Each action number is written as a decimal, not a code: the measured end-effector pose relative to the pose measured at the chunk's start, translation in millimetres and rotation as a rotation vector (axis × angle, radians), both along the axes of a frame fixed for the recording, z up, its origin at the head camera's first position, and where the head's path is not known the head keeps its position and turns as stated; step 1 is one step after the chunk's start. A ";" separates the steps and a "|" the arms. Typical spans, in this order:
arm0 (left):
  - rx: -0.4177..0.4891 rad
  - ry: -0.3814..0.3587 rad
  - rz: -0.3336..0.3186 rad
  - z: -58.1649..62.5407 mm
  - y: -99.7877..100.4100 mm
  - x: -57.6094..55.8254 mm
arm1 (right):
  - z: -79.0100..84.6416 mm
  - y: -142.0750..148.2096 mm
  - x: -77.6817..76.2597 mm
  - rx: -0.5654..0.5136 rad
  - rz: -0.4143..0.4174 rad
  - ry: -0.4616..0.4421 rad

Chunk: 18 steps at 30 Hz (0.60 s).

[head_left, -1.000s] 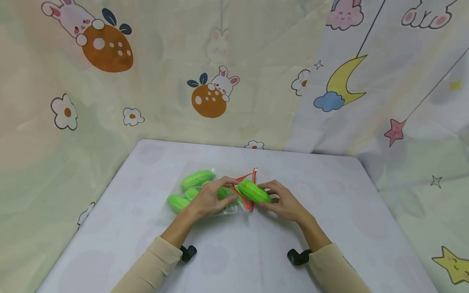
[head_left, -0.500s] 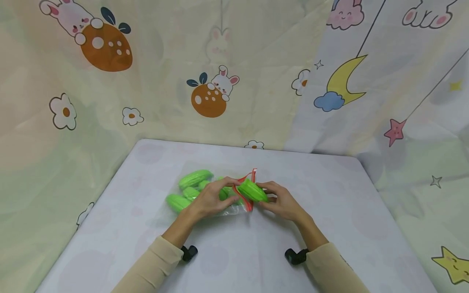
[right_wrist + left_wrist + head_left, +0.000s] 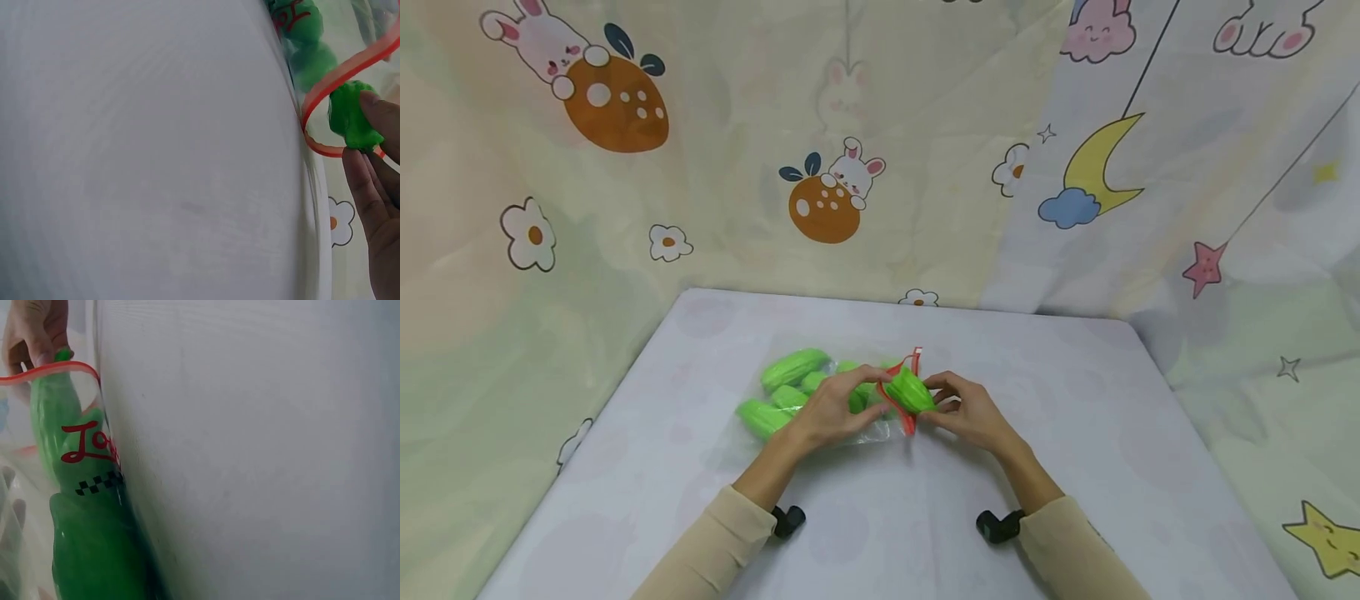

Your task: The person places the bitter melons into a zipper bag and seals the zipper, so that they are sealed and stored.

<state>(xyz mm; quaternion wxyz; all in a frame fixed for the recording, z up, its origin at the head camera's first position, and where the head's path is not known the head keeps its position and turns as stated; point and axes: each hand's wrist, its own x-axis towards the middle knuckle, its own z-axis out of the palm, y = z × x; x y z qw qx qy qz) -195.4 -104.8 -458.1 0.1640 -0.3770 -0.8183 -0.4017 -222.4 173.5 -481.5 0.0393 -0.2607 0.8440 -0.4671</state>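
A clear zip bag (image 3: pixel 880 432) with a red rim lies on the table, holding several bright green, ridged, oblong vegetables (image 3: pixel 793 371). My left hand (image 3: pixel 831 408) grips the bag near its mouth, thumb and fingers on either side of the opening. With thumb and fingertips, my right hand (image 3: pixel 966 408) pinches one more green ridged vegetable (image 3: pixel 912 392) by its end. In the right wrist view, this vegetable (image 3: pixel 351 115) sits partly inside the red rim (image 3: pixel 350 65). Red lettering and a black check pattern show on the bag (image 3: pixel 90 444) in the left wrist view.
The table (image 3: pixel 880 533) has a pale cover with faint round spots. Behind it hangs a cloth backdrop (image 3: pixel 925 208) printed with rabbits, flowers, a moon and stars. A small black camera is on each wrist, the right one (image 3: pixel 997 527) just above the table.
My right hand has moved left, taking the pinched vegetable further into the bag's mouth. My left hand stays at the opening. The vegetables inside have shifted slightly left.
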 end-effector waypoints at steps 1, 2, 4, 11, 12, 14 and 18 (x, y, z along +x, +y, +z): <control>0.000 0.001 -0.002 -0.2 0.1 0.0 | -0.3 -0.9 0.2 0.000 0.004 -0.006; -0.001 0.003 -0.002 -0.6 -0.1 0.0 | -0.7 -1.6 0.4 -0.001 0.008 -0.012; 0.000 0.006 -0.005 -1.6 -0.2 -0.4 | -1.2 -2.8 1.0 -0.005 0.021 -0.024; -0.001 -0.006 -0.014 -2.7 0.0 0.3 | -1.6 -6.6 3.6 -0.003 0.044 -0.031; -0.002 -0.009 -0.014 -2.5 0.1 0.6 | -2.1 -6.9 3.6 -0.002 0.046 -0.029; -0.005 -0.019 -0.012 -2.1 0.1 1.2 | -1.3 -7.0 4.1 0.000 0.047 -0.032; -0.014 -0.037 -0.006 -0.4 0.3 1.9 | -2.4 -6.9 3.5 -0.019 0.083 -0.042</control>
